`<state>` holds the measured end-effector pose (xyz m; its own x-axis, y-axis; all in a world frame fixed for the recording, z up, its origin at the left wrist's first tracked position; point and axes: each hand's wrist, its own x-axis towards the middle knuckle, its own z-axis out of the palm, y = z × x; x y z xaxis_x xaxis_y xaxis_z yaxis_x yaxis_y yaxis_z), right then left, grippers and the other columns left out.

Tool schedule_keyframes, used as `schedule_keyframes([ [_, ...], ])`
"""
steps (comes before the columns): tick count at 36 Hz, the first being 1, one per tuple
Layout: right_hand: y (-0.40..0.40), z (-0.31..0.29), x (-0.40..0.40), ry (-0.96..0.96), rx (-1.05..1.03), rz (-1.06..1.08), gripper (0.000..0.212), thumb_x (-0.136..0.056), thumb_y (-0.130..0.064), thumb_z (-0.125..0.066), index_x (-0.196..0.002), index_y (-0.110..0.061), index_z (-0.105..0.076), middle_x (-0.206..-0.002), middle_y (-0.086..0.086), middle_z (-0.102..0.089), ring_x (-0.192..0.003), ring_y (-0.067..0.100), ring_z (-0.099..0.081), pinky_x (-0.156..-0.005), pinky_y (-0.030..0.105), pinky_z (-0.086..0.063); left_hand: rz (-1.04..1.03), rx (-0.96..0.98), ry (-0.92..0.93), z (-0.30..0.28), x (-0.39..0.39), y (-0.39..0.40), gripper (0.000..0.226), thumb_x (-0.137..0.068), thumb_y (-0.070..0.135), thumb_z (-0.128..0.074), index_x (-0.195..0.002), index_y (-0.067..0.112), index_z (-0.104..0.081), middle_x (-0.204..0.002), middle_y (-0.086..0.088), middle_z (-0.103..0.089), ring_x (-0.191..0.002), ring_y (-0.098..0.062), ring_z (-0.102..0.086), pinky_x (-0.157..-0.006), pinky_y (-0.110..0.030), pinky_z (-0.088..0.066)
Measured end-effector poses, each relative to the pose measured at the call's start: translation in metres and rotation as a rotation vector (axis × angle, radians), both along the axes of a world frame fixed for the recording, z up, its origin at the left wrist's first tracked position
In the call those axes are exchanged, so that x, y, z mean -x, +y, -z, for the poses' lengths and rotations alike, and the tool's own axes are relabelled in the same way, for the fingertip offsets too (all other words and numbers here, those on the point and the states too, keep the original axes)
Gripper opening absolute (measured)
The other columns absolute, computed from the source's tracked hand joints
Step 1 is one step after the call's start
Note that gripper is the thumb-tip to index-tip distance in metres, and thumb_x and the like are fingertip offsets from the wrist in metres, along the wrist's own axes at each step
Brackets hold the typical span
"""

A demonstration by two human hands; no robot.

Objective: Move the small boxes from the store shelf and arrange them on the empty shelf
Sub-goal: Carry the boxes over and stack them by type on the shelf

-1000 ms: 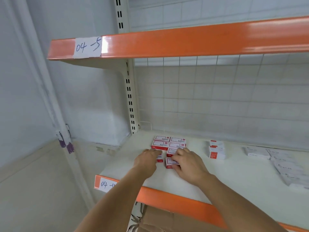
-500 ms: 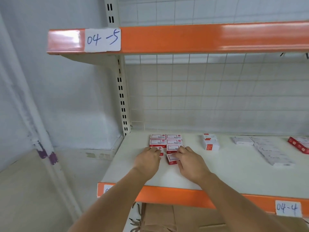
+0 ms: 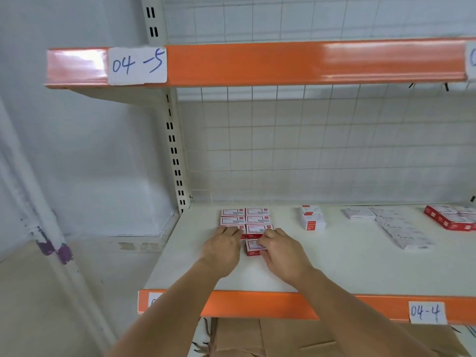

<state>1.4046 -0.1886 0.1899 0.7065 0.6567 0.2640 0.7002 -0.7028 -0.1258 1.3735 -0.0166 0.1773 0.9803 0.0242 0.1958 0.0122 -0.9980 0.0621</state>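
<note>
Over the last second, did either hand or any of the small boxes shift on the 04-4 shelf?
Hardly. Only the camera view swung rightward. The left hand still rests on the front-left box of the red-and-white block; the right hand keeps pinching the front-right box. The block, the small stack and the white packets stayed put.

Bare forearms, no sleeves; hands [image 3: 253, 249] bare, ungloved, no rings.

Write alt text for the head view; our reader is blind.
Two hands arrange small red-and-white boxes in a tidy grid on a white shelf: the right hand pinches the nearest box, the left hand rests on its neighbour.
</note>
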Motion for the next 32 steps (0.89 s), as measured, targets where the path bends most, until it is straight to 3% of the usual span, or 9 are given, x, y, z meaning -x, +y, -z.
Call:
schedule_keyframes([
  [6,0.005,0.0,0.003,0.006,0.05,-0.022,0.04,-0.097,-0.011,-0.043,-0.134,-0.02,-0.054,-0.126,-0.001,-0.052,-0.121,0.018,-0.042,-0.092,0.032,-0.046,0.009,0.114,-0.023,-0.003,-0.001,0.002,0.047,-0.102,0.017,-0.034,-0.149,0.019,-0.031,-0.153,0.004,-0.033,-0.141,-0.016,-0.023,-0.114,-0.026,-0.024],
  [11,0.022,0.001,0.009,-0.009,0.049,-0.053,0.041,-0.093,-0.003,-0.043,-0.131,-0.017,-0.052,-0.129,-0.001,-0.052,-0.12,0.019,-0.042,-0.091,0.032,-0.046,-0.139,0.179,-0.129,-0.009,0.006,0.011,0.046,-0.094,0.008,-0.043,-0.139,0.02,-0.045,-0.136,0.003,-0.05,-0.126,-0.017,-0.041,-0.098,-0.026,-0.036],
  [23,0.053,0.002,0.009,-0.024,0.058,-0.02,0.036,-0.089,0.003,-0.042,-0.117,-0.011,-0.058,-0.118,0.004,-0.058,-0.112,0.022,-0.049,-0.082,0.032,-0.043,-0.111,0.175,-0.106,-0.005,0.025,0.027,0.035,-0.101,0.029,-0.038,-0.134,0.023,-0.05,-0.133,0.005,-0.051,-0.124,-0.015,-0.041,-0.094,-0.029,-0.04],
  [32,0.05,0.002,0.012,0.002,0.006,0.023,0.035,-0.089,-0.003,-0.044,-0.115,-0.016,-0.063,-0.114,-0.002,-0.063,-0.11,0.02,-0.053,-0.077,0.03,-0.045,-0.075,0.12,-0.065,-0.001,0.028,0.028,0.048,-0.095,0.049,-0.044,-0.137,0.026,-0.045,-0.138,0.007,-0.046,-0.129,-0.014,-0.037,-0.102,-0.028,-0.035],
])
